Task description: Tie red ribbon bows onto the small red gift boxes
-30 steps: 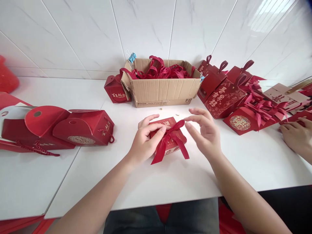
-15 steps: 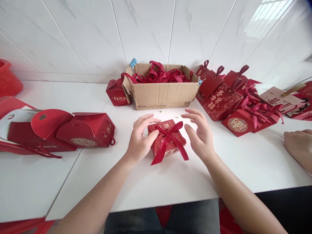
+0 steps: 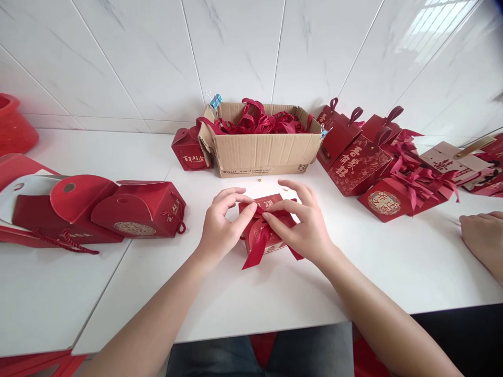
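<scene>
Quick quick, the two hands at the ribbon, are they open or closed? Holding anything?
Left hand: closed, thumb and finger pinching the red ribbon.
Right hand: fingers curved over the ribbon; whether it's gripping cannot be told.

Left hand point(image 3: 222, 225): thumb and forefinger pinched together at the left side of the red ribbon bow point(image 3: 257, 251).
Right hand point(image 3: 302, 222): thumb at the bow's middle, forefinger over its right part; exact grip hidden.
Box under the bow point(image 3: 272, 200): red, gold print on top, resting on the white table point(image 3: 220, 309).
Cardboard carton point(image 3: 267, 154): behind the hands, heaped with red ribbons point(image 3: 263, 119), blue binder clip point(image 3: 216, 100) on its left corner.
Left side: red boxes with cords point(image 3: 135, 212).
Right side: red boxes with loop handles point(image 3: 359, 159), bow-tied boxes point(image 3: 383, 201), another person's hand point(image 3: 483, 238).
</scene>
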### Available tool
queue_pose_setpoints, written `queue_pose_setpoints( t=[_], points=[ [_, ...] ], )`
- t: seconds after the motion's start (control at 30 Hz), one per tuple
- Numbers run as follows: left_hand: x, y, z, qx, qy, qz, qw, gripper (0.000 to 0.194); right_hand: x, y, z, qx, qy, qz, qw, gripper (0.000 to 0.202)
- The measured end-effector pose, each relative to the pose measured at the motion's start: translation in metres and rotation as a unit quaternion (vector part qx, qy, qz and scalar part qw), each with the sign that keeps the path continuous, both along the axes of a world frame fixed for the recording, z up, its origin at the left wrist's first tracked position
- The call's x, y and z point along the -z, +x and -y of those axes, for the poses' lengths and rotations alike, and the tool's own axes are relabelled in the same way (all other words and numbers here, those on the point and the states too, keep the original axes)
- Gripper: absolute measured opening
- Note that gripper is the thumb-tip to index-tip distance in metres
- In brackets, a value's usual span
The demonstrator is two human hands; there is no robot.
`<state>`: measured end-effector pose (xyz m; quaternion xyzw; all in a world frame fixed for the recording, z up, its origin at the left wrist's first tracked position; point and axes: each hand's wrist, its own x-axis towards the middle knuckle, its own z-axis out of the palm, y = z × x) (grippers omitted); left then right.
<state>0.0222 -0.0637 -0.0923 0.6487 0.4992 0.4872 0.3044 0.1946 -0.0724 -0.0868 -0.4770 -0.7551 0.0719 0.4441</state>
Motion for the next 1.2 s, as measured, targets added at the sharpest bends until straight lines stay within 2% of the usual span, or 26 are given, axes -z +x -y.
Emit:
queue_pose_setpoints(
  t=[0.2,0.4,0.8,1.03,1.2],
  points=[
    [-0.006,0.001,0.007,0.016,0.019,-0.050,0.998,0.006,0.000,0.003,0.001,-0.008,0.011,0.006,1.000,0.005],
    [-0.004,0.001,0.005,0.031,0.041,-0.015,0.999,0.006,0.001,0.005,0.000,-0.013,-0.006,0.016,1.000,0.005],
    [0.005,0.000,0.002,-0.025,0.203,-0.094,0.974,0.015,-0.001,0.004,0.002,-0.002,-0.031,0.016,0.999,0.002],
    [0.005,-0.002,-0.001,-0.039,0.217,-0.108,0.969,0.013,-0.001,0.004,0.002,-0.004,-0.046,0.008,0.999,0.003],
    [0.003,-0.003,-0.002,-0.059,0.266,-0.153,0.950,0.013,-0.002,0.003,0.003,-0.002,-0.053,0.006,0.999,0.004]
  ],
)
